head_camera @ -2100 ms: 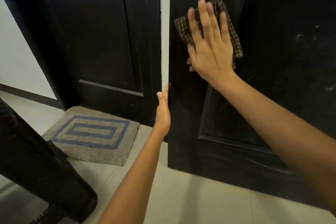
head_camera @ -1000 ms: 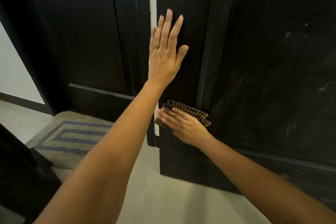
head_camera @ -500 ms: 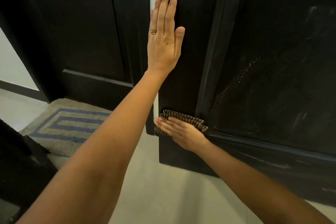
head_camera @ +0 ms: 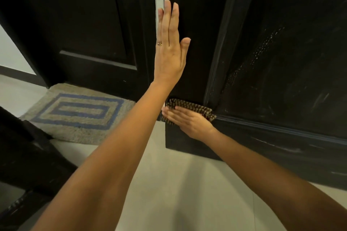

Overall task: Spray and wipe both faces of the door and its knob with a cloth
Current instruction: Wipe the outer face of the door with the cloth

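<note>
While the flat, open left hand [head_camera: 170, 56] braces the door [head_camera: 199, 30], the flat right hand [head_camera: 190, 121] presses the cloth [head_camera: 189, 107] low.
Droplets [head_camera: 262, 48] dot the panel [head_camera: 300, 84]; wiping seems unfinished, knob unseen.

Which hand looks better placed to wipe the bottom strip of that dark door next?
Probably the right hand: it presses the cloth flat on the door just above that strip. The left hand lies flat higher up, without a cloth.
</note>
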